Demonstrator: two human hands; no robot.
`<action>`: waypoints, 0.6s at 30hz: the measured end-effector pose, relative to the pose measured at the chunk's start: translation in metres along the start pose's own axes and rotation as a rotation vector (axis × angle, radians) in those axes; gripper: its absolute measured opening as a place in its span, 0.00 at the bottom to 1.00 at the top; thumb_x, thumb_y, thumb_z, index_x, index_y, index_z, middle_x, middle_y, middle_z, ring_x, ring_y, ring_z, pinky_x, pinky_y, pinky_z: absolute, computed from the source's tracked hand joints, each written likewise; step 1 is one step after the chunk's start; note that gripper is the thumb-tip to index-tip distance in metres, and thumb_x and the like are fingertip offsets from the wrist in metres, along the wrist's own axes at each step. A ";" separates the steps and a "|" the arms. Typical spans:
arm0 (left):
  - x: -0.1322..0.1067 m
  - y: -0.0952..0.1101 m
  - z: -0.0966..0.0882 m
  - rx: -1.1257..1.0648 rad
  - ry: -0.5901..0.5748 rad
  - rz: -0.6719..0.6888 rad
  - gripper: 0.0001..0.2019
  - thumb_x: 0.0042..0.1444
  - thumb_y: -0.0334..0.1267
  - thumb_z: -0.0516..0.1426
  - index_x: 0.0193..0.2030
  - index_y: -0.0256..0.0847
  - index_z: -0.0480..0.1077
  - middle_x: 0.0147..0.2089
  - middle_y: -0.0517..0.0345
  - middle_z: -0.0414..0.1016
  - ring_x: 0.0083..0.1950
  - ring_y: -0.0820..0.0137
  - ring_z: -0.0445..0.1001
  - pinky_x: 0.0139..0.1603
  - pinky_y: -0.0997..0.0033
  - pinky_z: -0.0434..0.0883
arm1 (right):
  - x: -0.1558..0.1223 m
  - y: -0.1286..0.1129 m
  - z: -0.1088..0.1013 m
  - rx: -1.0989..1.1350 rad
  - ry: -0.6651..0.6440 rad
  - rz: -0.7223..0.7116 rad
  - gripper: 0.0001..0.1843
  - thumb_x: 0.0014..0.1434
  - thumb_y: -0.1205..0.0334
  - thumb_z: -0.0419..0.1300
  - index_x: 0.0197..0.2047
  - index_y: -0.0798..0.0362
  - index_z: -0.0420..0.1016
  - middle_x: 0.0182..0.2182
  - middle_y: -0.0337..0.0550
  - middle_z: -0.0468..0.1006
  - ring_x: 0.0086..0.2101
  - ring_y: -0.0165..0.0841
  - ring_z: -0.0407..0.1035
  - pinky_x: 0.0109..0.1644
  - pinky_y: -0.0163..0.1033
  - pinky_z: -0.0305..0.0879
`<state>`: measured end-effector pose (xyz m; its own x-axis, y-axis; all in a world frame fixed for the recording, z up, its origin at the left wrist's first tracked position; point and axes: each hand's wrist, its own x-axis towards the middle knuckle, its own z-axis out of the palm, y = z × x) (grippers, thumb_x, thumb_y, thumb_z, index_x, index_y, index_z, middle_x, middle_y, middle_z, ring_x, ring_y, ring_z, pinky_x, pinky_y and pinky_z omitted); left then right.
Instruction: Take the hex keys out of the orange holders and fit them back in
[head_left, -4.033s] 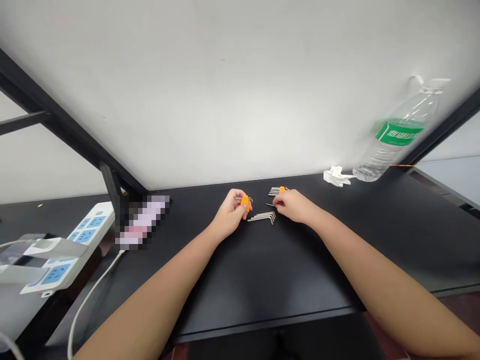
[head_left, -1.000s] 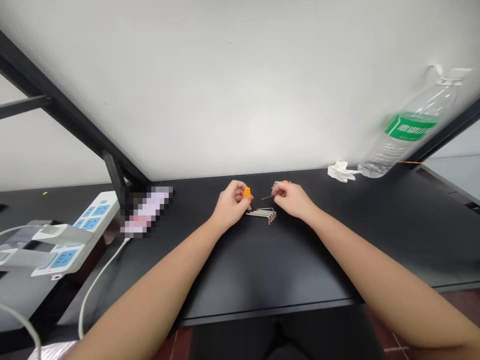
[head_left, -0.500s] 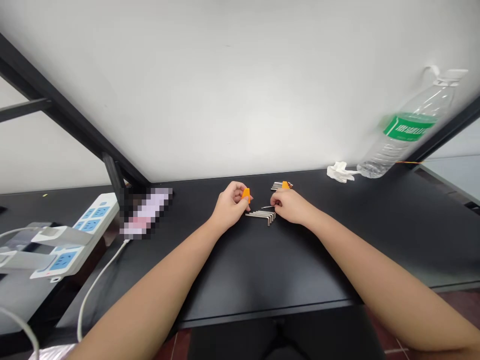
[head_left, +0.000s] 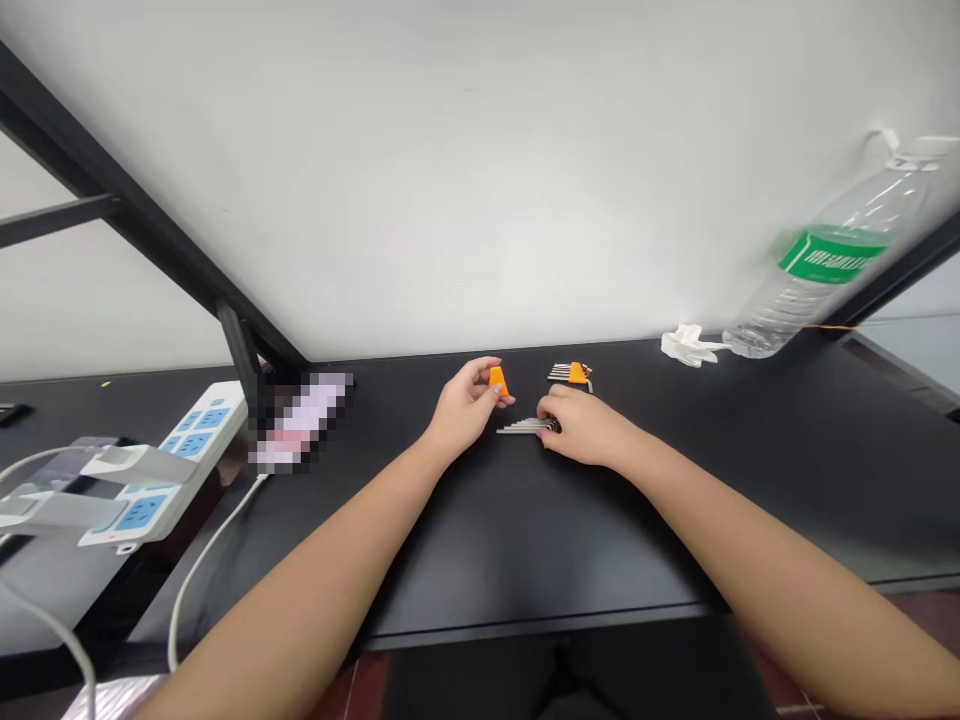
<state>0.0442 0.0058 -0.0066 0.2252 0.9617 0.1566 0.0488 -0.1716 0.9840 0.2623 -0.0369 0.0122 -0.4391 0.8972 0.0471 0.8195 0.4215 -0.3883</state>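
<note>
A small orange hex key holder [head_left: 498, 379] is pinched upright between the thumb and fingers of my left hand [head_left: 461, 408], just over the black table. To its right, my right hand [head_left: 583, 425] has its fingers closed around the bent ends of several silver hex keys [head_left: 520, 427]. Their long shafts lie side by side and point left; the fingers partly hide the bends. Behind my right hand, a second orange holder [head_left: 577, 373] lies on the table with several hex keys in it.
Crumpled white tissue [head_left: 690, 346] and a clear bottle with a green label [head_left: 832, 257] stand against the wall at right. On the left are a blurred-out flat item [head_left: 307, 420], a power strip [head_left: 199, 430] with plugs, a white cable [head_left: 199, 570] and a black metal frame [head_left: 161, 255].
My right hand has moved down onto the row of hex keys and closed around their bent ends, which have drawn together. My left hand still holds the orange holder. The view has shifted slightly.
</note>
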 end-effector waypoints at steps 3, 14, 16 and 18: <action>0.002 -0.004 -0.002 -0.038 -0.013 -0.010 0.24 0.56 0.49 0.66 0.54 0.37 0.71 0.43 0.53 0.77 0.41 0.66 0.83 0.48 0.63 0.80 | 0.001 0.004 -0.002 -0.044 0.060 -0.041 0.04 0.60 0.66 0.62 0.40 0.54 0.76 0.41 0.47 0.74 0.41 0.36 0.69 0.44 0.39 0.62; 0.001 0.008 -0.003 0.002 -0.003 -0.044 0.17 0.54 0.49 0.66 0.43 0.37 0.75 0.33 0.57 0.76 0.26 0.76 0.70 0.32 0.71 0.72 | 0.002 -0.003 0.002 -0.168 0.020 -0.102 0.04 0.56 0.72 0.62 0.31 0.56 0.75 0.37 0.50 0.73 0.40 0.39 0.68 0.44 0.43 0.61; 0.001 0.009 -0.003 -0.012 -0.012 -0.042 0.17 0.54 0.49 0.66 0.42 0.37 0.75 0.31 0.58 0.75 0.26 0.76 0.70 0.33 0.71 0.70 | 0.001 -0.003 0.001 -0.109 0.030 -0.084 0.06 0.55 0.74 0.62 0.30 0.55 0.72 0.36 0.48 0.74 0.36 0.36 0.67 0.40 0.40 0.60; 0.001 0.009 -0.004 -0.016 -0.012 -0.041 0.16 0.55 0.48 0.66 0.42 0.37 0.76 0.29 0.59 0.74 0.25 0.76 0.68 0.32 0.72 0.69 | 0.000 0.000 -0.002 0.010 0.063 -0.094 0.07 0.58 0.74 0.60 0.31 0.54 0.70 0.34 0.44 0.74 0.33 0.32 0.66 0.38 0.38 0.60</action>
<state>0.0408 0.0061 0.0027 0.2349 0.9652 0.1150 0.0431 -0.1285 0.9908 0.2630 -0.0364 0.0140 -0.4895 0.8604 0.1417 0.7719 0.5031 -0.3887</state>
